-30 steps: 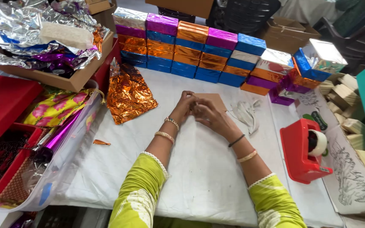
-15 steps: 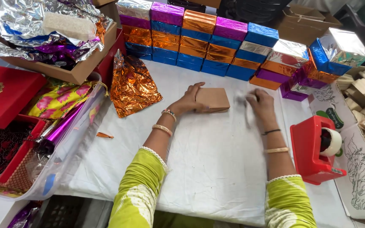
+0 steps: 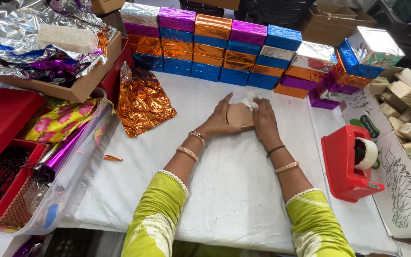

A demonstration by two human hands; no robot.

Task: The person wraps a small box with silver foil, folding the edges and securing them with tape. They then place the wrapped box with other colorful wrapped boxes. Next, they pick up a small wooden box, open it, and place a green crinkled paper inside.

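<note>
Head view: white table spreads wide, with a wall of foil boxes along its far edge. Left of that, a carton brims with crumpled foil. An orange foil sheet lies flat beside it. At the right stands a red tape dispenser. Mid-table sits a small cardboard box, gripped between both hands: left hand presses its near side with fingers spread, right hand clasps the other side, pinning a white scrap on top.
</note>
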